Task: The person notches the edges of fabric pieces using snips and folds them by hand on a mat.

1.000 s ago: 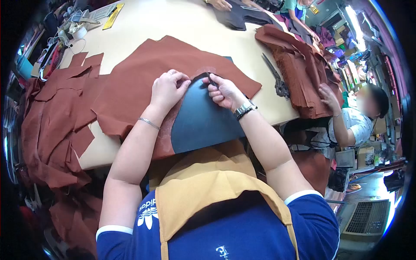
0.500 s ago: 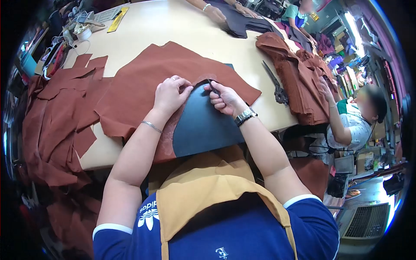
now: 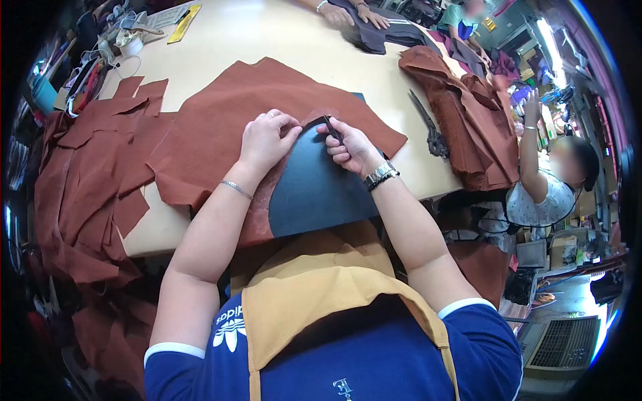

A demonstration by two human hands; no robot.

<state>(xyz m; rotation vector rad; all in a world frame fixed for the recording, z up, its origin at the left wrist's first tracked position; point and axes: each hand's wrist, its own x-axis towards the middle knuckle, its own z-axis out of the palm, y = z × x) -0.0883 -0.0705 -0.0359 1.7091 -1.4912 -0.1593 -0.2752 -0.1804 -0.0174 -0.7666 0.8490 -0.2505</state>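
Observation:
Reddish-brown fabric (image 3: 247, 100) is spread over the table in front of me, its near part lying around a dark blue-grey board (image 3: 317, 194). My left hand (image 3: 267, 137) pinches the fabric's edge at the top left of the board's curve. Just to its right, my right hand (image 3: 351, 147) is closed round a small dark pointed tool (image 3: 332, 128), perhaps thread snips; its tip is at the fabric edge. Between the hands a dark strip of the edge shows over a whitish, translucent patch.
Large dark scissors (image 3: 431, 127) lie to the right, beside a brown fabric pile (image 3: 471, 127). More brown pieces (image 3: 93, 180) hang over the left edge. A yellow ruler (image 3: 184, 24) lies at the back. Across the table, another person's hands (image 3: 351, 15) rest near dark cloth. One person sits at right.
My hands stay at nearly the same spot on the fabric edge, with small finger movements. The person on the right has raised a hand, and the hands across the table have shifted slightly.

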